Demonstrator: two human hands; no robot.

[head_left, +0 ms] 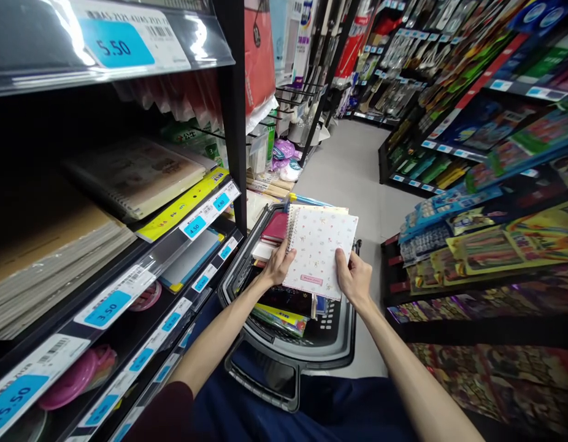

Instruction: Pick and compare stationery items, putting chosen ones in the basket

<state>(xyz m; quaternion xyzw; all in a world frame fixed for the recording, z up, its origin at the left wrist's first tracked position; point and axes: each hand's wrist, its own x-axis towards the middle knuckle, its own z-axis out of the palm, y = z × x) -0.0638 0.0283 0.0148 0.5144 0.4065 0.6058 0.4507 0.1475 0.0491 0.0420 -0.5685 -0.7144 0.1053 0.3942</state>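
While both hands grip one spiral-bound notebook (321, 255) above a single dark shopping basket (307, 355), its pale patterned cover hides the middle of what lies below. The left hand (280, 264) is closed on the bound edge, and the right hand (353, 275) pinches the opposite edge, thumb on the cover. Cream sheets show behind the top edge; whether they belong to a second book I cannot tell. Around the notebook, the basket shows one dark red item (275, 227) toward its far left and one yellow-edged packet (279, 316) nearer the body; overlapping contents prevent a full count. Close along the basket's left side stands a black shelf rack (235, 123), where one stack of brown-covered books (58, 258), one spiral book (141, 175) and one yellow strip (185, 205) lie on the same level. Two pink round objects (76, 380) sit lower down. Five blue price labels (111, 307) read clearly: 5.50, 4.50, 4.90, 3.50 and 15.50. Across the grey floor (353, 166), a second rack bears colourful packets (500, 245), too blurred and overlapped to count.
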